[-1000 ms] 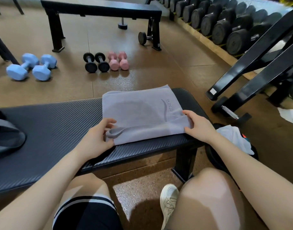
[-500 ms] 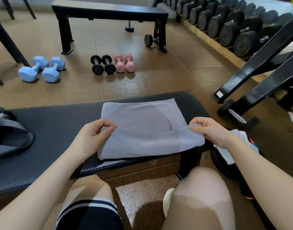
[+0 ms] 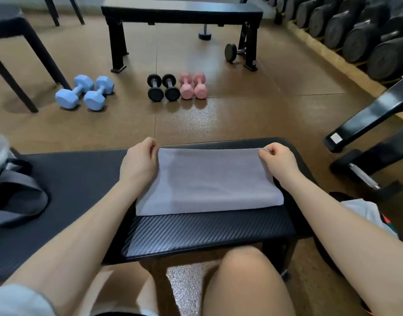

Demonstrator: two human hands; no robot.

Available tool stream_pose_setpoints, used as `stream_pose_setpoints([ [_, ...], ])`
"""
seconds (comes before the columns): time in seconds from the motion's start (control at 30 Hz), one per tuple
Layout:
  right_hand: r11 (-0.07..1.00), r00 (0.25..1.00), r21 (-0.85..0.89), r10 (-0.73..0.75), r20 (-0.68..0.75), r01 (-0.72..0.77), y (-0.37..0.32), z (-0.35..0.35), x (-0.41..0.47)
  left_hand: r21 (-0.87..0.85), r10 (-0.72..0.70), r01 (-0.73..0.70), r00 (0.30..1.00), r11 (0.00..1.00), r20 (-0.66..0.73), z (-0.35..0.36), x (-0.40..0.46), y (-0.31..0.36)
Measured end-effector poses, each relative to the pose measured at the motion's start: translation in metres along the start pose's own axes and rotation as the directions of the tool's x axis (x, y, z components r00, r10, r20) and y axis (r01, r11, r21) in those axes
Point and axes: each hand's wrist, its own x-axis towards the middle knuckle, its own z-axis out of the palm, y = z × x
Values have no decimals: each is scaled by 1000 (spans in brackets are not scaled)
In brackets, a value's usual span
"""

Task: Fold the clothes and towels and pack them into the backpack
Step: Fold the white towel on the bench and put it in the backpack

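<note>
A grey towel [image 3: 209,181] lies folded into a flat rectangle on the black padded bench [image 3: 196,231] in front of me. My left hand [image 3: 139,163] pinches its far left corner against the bench. My right hand [image 3: 279,161] pinches the far right corner in the same way. Both corners sit at the bench's far edge. The grey backpack [image 3: 11,192] with its dark strap rests on the bench at the far left, partly cut off by the frame. A white garment [image 3: 369,213] lies low on the right, beyond my right forearm.
On the brown floor beyond the bench stand blue dumbbells [image 3: 84,92], black dumbbells [image 3: 164,87] and pink dumbbells [image 3: 192,86]. A second black bench [image 3: 182,13] stands further back. A rack of large dumbbells [image 3: 355,30] lines the right side, with a black machine frame [image 3: 366,124] near it.
Both hands lifted the towel's near edge and carried it away from me, folding the towel in half. The corners now lie at the far edge. My view shifted forward over the bench.
</note>
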Motion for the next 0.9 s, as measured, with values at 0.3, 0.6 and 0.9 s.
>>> stream_pose_setpoints([
  [0.3, 824, 947, -502, -320, -30, 262, -21, 26, -15, 373, 405, -360, 913, 855, -46, 30, -11, 2],
  [0.6, 619, 829, -571, -270, 489, 539, -30, 89, -51, 373, 91, -263, 902, 890, 421, 42, -39, -6],
  [0.9, 685, 965, -691, -75, 252, 233, 16, 29, -48, 423, 74, -296, 881, 857, 467, 34, -42, 4],
])
